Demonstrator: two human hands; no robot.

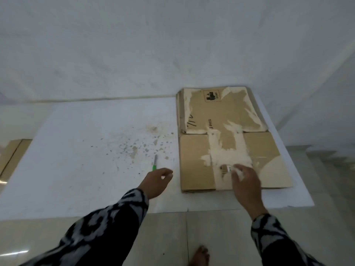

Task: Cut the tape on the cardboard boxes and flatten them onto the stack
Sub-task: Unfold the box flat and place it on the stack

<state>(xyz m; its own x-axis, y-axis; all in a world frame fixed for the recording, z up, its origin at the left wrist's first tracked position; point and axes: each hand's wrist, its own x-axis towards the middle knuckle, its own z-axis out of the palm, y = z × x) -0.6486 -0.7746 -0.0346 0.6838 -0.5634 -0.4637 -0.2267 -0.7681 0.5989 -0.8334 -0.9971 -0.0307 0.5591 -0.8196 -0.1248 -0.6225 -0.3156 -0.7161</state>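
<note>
A stack of flattened brown cardboard boxes (228, 120) lies on the right half of a white sheet (86, 160) on the floor, its top face torn pale where tape peeled off. My right hand (246, 186) rests flat on the near part of the top box, fingers spread, holding nothing. A small cutter with a green handle (154, 163) lies on the sheet just left of the stack. My left hand (156, 180) hovers just below the cutter with its fingers loosely curled, not touching it.
Another piece of cardboard (11, 156) shows at the far left edge, off the sheet. Brown stains speckle the sheet (138, 144) left of the stack. A white wall stands behind. My bare foot (200, 255) is on the tiled floor near the bottom.
</note>
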